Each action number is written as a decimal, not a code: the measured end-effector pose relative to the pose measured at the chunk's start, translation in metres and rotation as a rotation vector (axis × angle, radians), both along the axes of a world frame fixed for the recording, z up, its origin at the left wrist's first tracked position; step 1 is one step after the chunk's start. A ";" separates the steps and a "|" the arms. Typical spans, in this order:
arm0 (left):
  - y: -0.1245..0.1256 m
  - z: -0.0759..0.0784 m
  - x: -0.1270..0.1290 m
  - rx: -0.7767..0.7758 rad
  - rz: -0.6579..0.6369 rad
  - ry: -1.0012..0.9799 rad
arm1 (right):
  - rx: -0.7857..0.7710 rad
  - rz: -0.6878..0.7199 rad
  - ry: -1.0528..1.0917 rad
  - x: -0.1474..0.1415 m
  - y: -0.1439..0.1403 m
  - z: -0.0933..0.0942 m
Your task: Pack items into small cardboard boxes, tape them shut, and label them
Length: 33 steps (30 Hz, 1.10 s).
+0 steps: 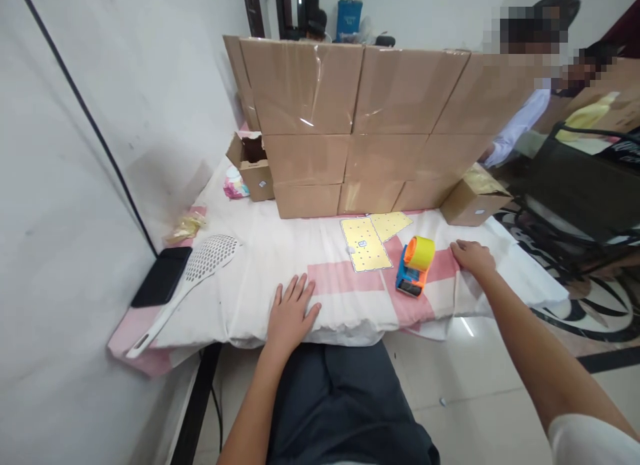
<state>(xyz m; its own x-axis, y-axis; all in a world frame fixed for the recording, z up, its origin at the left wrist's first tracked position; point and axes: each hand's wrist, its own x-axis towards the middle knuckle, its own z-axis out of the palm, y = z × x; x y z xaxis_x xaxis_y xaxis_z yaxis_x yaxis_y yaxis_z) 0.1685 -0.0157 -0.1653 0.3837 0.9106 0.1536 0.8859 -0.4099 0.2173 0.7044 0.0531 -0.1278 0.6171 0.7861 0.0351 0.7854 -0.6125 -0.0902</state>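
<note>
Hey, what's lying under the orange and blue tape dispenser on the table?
The tape dispenser rests on the pink-and-white cloth, right of the yellow dotted sheets. The table beneath the cloth is covered, so its surface cannot be seen.

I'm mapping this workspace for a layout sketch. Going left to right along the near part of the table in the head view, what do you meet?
Black phone → white slotted spatula → left hand → yellow dotted sheet → orange and blue tape dispenser → right hand.

The scene was evenly bright under soft indoor light. Glare streaked the taped boxes [360, 118] and the floor [467, 326]. Shadows were faint on the wall [165, 178]. Wide-angle distortion bent the edges; focus stayed fairly sharp, and the far faces were pixelated.
</note>
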 end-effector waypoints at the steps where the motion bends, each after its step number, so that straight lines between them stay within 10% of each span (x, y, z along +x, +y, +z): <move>1: 0.000 0.000 0.000 0.006 -0.004 -0.006 | -0.003 0.018 0.000 -0.006 -0.007 0.000; 9: -0.003 -0.004 -0.003 0.062 -0.011 -0.053 | 0.451 0.296 0.152 -0.092 -0.060 -0.019; 16: -0.004 -0.006 -0.006 0.057 -0.031 -0.123 | 0.870 0.375 -0.022 -0.163 -0.041 0.026; 24: -0.005 -0.009 -0.005 0.069 -0.040 -0.179 | 0.651 0.821 0.057 -0.245 0.044 0.054; 33: -0.005 0.000 -0.016 -0.059 -0.184 -0.322 | 0.317 1.194 0.312 -0.439 0.069 -0.004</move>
